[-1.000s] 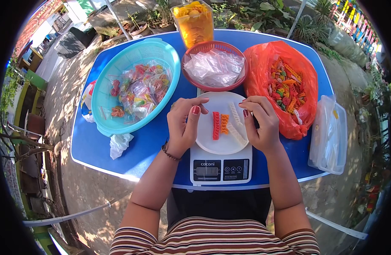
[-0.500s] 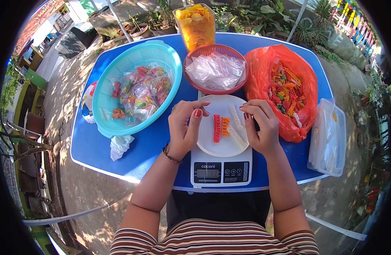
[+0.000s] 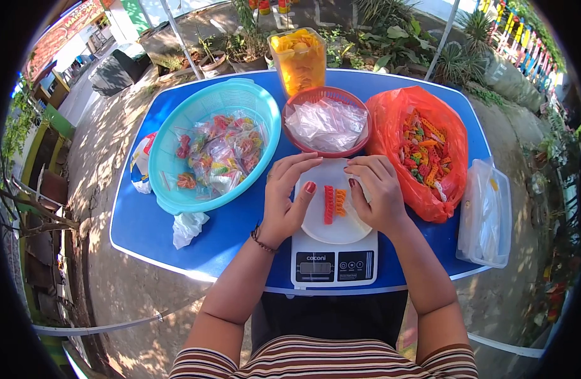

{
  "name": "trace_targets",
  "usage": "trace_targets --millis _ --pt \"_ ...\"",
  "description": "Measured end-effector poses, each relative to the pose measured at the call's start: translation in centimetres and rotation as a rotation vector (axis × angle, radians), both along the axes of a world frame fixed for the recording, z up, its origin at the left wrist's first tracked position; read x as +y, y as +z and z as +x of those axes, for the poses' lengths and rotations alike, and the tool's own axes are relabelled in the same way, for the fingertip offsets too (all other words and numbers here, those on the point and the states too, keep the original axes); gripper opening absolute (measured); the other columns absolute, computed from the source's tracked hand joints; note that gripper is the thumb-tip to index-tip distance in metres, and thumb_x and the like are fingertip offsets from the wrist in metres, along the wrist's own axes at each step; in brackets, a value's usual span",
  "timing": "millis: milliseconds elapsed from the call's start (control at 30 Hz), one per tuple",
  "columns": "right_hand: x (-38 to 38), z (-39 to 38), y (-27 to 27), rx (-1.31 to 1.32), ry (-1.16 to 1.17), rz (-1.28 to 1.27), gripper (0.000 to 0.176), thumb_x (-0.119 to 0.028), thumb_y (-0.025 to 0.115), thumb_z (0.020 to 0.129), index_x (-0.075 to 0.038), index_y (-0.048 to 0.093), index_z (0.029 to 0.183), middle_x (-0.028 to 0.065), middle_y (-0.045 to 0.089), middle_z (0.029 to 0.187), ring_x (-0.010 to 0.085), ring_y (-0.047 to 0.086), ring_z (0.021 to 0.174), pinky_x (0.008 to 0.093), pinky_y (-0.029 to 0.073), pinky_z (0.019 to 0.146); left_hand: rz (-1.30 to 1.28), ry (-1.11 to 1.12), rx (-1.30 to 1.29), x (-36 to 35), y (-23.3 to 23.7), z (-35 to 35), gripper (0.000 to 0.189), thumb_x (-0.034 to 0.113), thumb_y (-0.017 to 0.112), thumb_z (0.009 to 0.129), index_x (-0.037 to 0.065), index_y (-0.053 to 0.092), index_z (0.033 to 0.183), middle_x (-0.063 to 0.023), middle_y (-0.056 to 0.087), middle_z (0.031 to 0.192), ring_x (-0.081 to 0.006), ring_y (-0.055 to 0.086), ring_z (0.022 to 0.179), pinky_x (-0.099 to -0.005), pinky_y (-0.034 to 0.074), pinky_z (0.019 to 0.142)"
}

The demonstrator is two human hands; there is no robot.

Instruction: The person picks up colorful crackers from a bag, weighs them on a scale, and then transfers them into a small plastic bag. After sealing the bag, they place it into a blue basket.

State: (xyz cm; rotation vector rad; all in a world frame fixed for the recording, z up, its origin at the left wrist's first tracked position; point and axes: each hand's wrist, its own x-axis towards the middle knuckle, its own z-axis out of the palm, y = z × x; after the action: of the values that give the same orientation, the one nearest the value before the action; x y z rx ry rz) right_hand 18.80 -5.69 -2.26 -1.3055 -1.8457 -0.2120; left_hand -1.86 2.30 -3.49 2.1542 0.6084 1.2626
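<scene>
A white round plate [image 3: 331, 235] rests on a kitchen scale [image 3: 335, 259] at the near table edge. On it lie a red ridged snack piece [image 3: 329, 205] and an orange one [image 3: 340, 203], side by side. My left hand [image 3: 290, 194] hovers over the plate's left side, thumb and fingers apart, holding nothing. Over the right side, my right hand [image 3: 380, 197] is likewise open and covers the spot where white pieces showed earlier. Beyond the plate, a red basket [image 3: 327, 153] holds clear plastic bags [image 3: 328, 123].
A turquoise basket [image 3: 161, 151] of bagged snacks stands left on the blue table [image 3: 136, 237]. To the right are a red plastic bag [image 3: 385, 114] of loose snacks and a clear container [image 3: 484, 218]. Crumpled plastic [image 3: 188, 228] lies front left; a tub of orange chips [image 3: 300, 63] stands behind.
The whole table appears lower in the view, as the camera has tilted. My right hand has shifted left over the plate, hiding the white pieces. Both hands remain open.
</scene>
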Motion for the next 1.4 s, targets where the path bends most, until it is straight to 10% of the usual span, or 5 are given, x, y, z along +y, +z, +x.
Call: trace_targets --millis 267,767,1067,1300,1400 --pt "6.6 -0.9 0.6 -0.122 -0.039 -0.293 0.039 -0.009 0.056 0.09 -0.002 0.062 0.129 0.015 0.054 0.146 0.0328 0.048 0.137 0.0493 0.037 0.109 -0.074 -0.09 -0.066 0.4 -0.4 0.0 0.061 0.049 0.045 0.101 -0.002 0.064 0.129 -0.0205 0.062 0.136 -0.0332 0.052 0.133 -0.043 0.035 0.113" --pt "4.4 -3.0 3.0 0.337 0.191 -0.202 0.037 0.01 0.053 0.084 0.006 0.066 0.119 0.0213 0.065 0.127 0.0374 0.066 0.109 0.0398 0.054 0.093 -0.384 -0.071 -0.187 0.1 -0.6 -0.7 0.055 0.041 0.037 0.109 -0.005 0.064 0.126 -0.0188 0.072 0.114 -0.0195 0.065 0.106 -0.0352 0.045 0.102" --pt "-0.7 -2.8 2.3 0.046 0.388 -0.111 0.029 0.007 0.06 0.077 0.003 0.071 0.103 0.0174 0.069 0.116 0.0334 0.068 0.112 0.0416 0.054 0.095 -0.292 -0.066 -0.344 -0.4 -1.4 0.0 0.065 0.046 0.031 0.109 -0.005 0.07 0.117 -0.0168 0.075 0.094 -0.0216 0.07 0.083 -0.0331 0.053 0.08" --pt "-2.3 -2.3 1.2 0.216 0.235 0.174 0.017 0.002 0.065 0.075 0.001 0.068 0.091 0.0155 0.068 0.102 0.034 0.067 0.097 0.0409 0.054 0.087 -0.441 -0.137 -0.211 -1.2 -0.6 -0.3 0.021 0.007 0.068 0.097 -0.003 0.069 0.116 -0.012 0.077 0.1 -0.0148 0.07 0.096 -0.0309 0.053 0.087" --pt "-2.4 -3.4 1.5 0.375 -0.079 0.226 0.016 -0.002 0.069 0.077 0.0 0.068 0.092 0.015 0.068 0.1 0.0322 0.064 0.088 0.0387 0.052 0.08 -0.026 -0.055 -0.029 -1.5 0.3 -0.6 0.02 0.005 0.072 0.092 0.0 0.071 0.112 -0.0108 0.078 0.096 -0.0156 0.07 0.091 -0.031 0.051 0.08"
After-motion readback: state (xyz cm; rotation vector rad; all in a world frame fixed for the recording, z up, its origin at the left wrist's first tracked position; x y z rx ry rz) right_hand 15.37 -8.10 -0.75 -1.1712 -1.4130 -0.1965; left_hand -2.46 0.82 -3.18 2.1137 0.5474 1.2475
